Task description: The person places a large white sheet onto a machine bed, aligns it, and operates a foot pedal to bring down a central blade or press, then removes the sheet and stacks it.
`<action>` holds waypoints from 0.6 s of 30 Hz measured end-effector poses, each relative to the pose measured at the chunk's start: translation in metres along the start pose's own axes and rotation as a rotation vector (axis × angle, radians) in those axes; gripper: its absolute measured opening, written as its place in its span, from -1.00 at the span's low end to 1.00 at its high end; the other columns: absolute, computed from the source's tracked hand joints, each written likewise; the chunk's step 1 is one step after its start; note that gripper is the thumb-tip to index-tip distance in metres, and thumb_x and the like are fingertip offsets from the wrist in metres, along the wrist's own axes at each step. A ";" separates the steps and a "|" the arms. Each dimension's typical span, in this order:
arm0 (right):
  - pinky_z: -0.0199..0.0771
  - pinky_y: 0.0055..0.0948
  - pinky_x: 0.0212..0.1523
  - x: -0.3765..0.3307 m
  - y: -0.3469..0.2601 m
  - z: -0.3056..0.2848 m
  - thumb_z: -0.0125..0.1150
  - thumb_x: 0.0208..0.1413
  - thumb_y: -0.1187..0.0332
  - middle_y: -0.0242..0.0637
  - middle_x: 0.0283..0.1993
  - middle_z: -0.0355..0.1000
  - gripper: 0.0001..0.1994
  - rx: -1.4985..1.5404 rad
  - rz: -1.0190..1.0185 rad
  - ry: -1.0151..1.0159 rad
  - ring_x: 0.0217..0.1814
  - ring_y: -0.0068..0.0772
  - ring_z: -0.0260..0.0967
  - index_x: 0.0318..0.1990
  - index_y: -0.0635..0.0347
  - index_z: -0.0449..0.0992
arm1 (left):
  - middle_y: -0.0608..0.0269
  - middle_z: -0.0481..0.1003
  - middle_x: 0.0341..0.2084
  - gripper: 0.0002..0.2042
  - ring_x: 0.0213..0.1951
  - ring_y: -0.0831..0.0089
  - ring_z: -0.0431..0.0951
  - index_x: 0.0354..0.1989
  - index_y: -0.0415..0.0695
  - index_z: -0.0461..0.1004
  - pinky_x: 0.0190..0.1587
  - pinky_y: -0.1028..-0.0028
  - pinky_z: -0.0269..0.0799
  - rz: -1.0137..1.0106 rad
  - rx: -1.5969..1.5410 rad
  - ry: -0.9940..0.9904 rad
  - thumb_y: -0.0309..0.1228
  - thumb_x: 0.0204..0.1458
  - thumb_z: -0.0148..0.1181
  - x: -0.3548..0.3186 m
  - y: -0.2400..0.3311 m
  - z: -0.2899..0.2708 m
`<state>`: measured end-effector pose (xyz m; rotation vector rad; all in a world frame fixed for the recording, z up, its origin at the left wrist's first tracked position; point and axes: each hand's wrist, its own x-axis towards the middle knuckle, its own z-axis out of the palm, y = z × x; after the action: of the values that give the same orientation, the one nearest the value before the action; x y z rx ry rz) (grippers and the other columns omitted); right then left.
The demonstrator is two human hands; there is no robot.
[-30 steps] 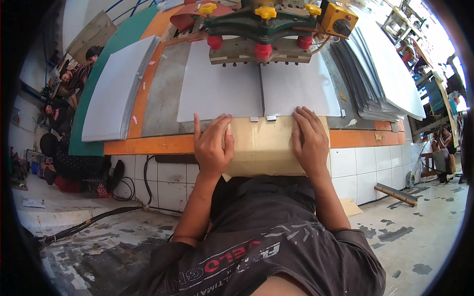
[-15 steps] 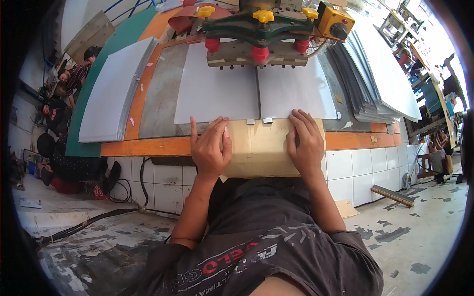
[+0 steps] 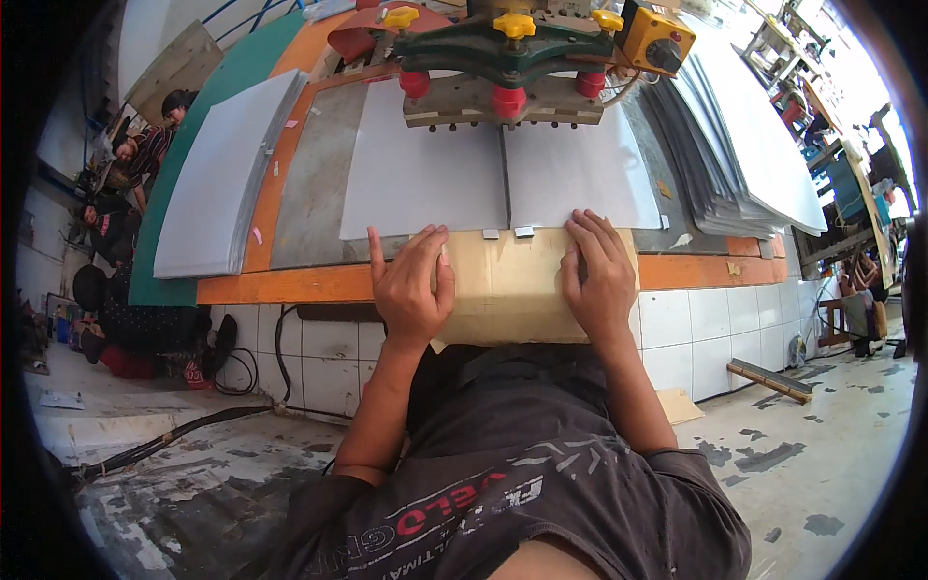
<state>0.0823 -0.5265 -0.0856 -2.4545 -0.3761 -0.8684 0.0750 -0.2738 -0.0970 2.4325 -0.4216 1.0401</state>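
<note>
My left hand [image 3: 414, 288] rests on the left side of a cream paper sheet [image 3: 505, 290] that drapes over the table's front edge. Its fingers are stretched out, one of them spread away to the left, near the lower edge of a wide white sheet [image 3: 425, 179]. On the right side of the cream paper lies my right hand [image 3: 601, 275], fingers extended forward and holding nothing. A dark line runs down the middle of the white sheet. Two small pale stop blocks [image 3: 524, 232] sit at its near edge, between my hands. The press head [image 3: 505, 101] overhangs the sheet's far part.
A stack of white sheets [image 3: 224, 184] lies on the left, and a fanned, thicker stack [image 3: 749, 159] on the right. Yellow knobs [image 3: 514, 26] top the press, beside a yellow control box [image 3: 657, 39]. Other people [image 3: 145, 150] are at the far left.
The view has shifted very slightly. Both hands keep the same place on the cream paper, and the white sheet stays where it was.
</note>
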 end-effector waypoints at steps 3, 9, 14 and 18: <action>0.36 -0.11 0.40 0.000 -0.001 0.000 0.20 0.08 0.52 -0.10 0.13 0.57 -0.70 -0.006 0.000 0.001 0.31 -0.03 0.43 -0.01 0.33 0.61 | 0.28 0.68 -0.12 -0.76 0.04 0.33 0.66 -0.04 -0.13 0.58 0.51 -0.15 -0.10 0.001 -0.005 0.006 -0.44 0.15 0.11 0.000 -0.001 0.001; 0.36 -0.11 0.39 0.001 -0.001 0.000 0.21 0.08 0.53 -0.09 0.13 0.57 -0.71 0.006 -0.001 0.002 0.31 -0.02 0.44 -0.02 0.33 0.61 | 0.28 0.68 -0.12 -0.77 0.04 0.34 0.66 -0.05 -0.14 0.59 0.50 -0.14 -0.04 0.003 -0.005 0.013 -0.46 0.15 0.11 0.001 -0.001 0.000; 0.37 -0.11 0.39 0.001 -0.002 0.001 0.20 0.08 0.53 -0.09 0.12 0.57 -0.71 0.018 -0.007 0.004 0.30 -0.01 0.44 -0.02 0.33 0.61 | 0.28 0.68 -0.12 -0.77 0.03 0.34 0.67 -0.06 -0.13 0.60 0.50 -0.11 -0.01 0.003 -0.005 0.020 -0.46 0.16 0.11 -0.001 -0.002 0.001; 0.38 -0.10 0.38 0.000 -0.001 0.001 0.19 0.08 0.54 -0.09 0.12 0.57 -0.71 0.014 -0.008 0.002 0.30 -0.01 0.44 -0.03 0.32 0.61 | 0.28 0.68 -0.13 -0.78 0.02 0.34 0.67 -0.06 -0.13 0.60 0.50 -0.10 0.00 0.010 0.005 0.022 -0.45 0.16 0.11 -0.001 -0.002 0.001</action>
<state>0.0823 -0.5253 -0.0854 -2.4408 -0.3895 -0.8692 0.0757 -0.2728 -0.0990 2.4232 -0.4246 1.0721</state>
